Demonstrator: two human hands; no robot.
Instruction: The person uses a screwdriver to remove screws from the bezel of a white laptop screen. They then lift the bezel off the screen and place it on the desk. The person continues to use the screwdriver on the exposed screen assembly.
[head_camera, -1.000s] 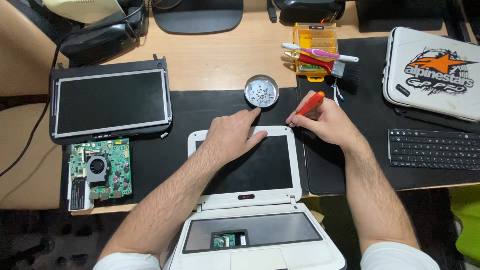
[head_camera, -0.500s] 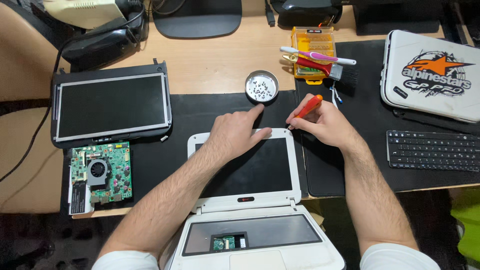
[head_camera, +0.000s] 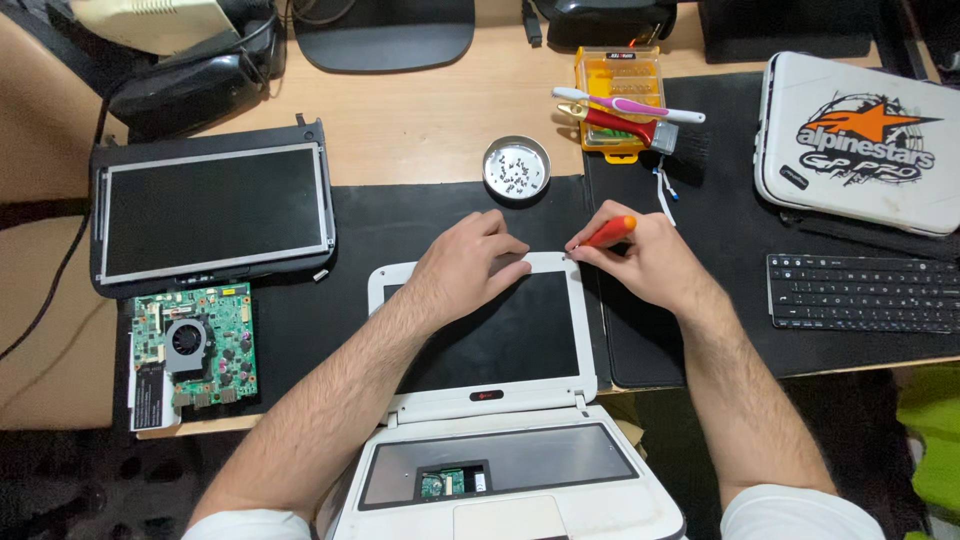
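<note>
A small white laptop lies open flat in front of me, its dark screen facing up and its keyboard bay stripped bare. My left hand rests palm down on the screen's upper edge. My right hand grips a red-handled screwdriver, its tip touching the lid's top right corner. A round metal dish with several small screws sits on the mat just beyond the lid.
A detached screen panel and a green circuit board with a fan lie at left. A yellow bit case, brush and tools sit at the back. A white zip case and black keyboard are at right.
The view has shifted slightly. My right hand with the screwdriver has lowered its tip onto the lid's top right corner. My left hand stays on the screen.
</note>
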